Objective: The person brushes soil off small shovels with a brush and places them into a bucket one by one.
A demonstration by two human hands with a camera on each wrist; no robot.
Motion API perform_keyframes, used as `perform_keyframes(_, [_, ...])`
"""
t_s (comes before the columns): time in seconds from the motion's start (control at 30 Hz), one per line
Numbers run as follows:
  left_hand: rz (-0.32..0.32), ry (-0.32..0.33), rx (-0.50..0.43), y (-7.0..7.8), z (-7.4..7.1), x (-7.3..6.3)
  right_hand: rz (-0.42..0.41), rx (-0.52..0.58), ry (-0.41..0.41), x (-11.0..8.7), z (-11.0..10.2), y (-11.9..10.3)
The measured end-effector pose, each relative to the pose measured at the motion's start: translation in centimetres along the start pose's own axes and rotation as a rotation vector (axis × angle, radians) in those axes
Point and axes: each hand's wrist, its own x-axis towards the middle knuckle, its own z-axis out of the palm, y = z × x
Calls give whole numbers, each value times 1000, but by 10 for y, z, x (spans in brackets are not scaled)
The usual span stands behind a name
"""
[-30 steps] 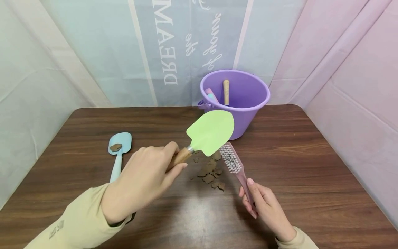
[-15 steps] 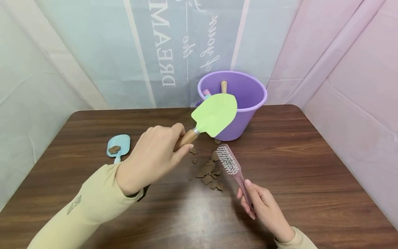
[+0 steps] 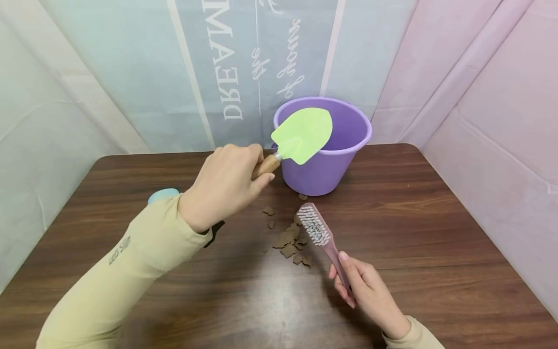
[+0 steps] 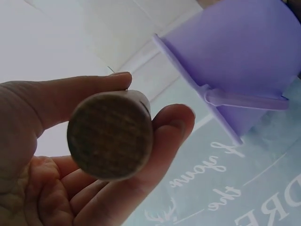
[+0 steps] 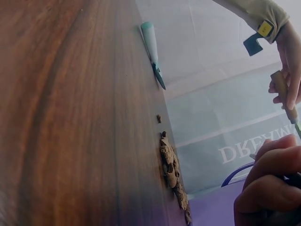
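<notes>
My left hand (image 3: 228, 182) grips the wooden handle of a green trowel (image 3: 307, 133), held up so its blade overlaps the rim of the purple bucket (image 3: 316, 172) in the head view. In the left wrist view the round butt of the handle (image 4: 110, 136) sits between thumb and fingers. My right hand (image 3: 368, 288) holds a pink brush (image 3: 333, 252) by its handle, white bristles facing up. Brown flakes (image 3: 287, 237) lie in a small heap on the table, just left of the brush head.
A light blue shovel (image 3: 163, 195) lies on the table at the left, mostly hidden behind my left sleeve; the right wrist view shows its handle (image 5: 149, 42). A printed curtain (image 3: 244, 72) hangs behind the wooden table (image 3: 418, 232).
My left hand has risen and moved forward with the trowel, from over the flakes up to the bucket's rim. My right hand with the brush has stayed nearly still.
</notes>
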Motion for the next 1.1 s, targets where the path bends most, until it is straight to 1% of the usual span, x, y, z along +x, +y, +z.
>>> perform_keyframes(0.23, [-4,-15,27,-8,3,22,-52,23,-19,1,0,2])
perform_keyframes(0.43, [-11,-43,74,-8,5,40,-39,17,-22,0,0,2])
perform_keyframes(0.6, [-12,-80,114,-6,7,54,-29,19,-30,-1,0,1])
perform_keyframes(0.83, [-4,-73,159,0,8,73,17,4,-23,-1,0,1])
perform_keyframes(0.9, [-4,-83,165,3,8,79,26,2,-23,-1,0,1])
perform_keyframes(1.1, [-23,-125,182,11,9,91,6,-4,-35,-1,2,1])
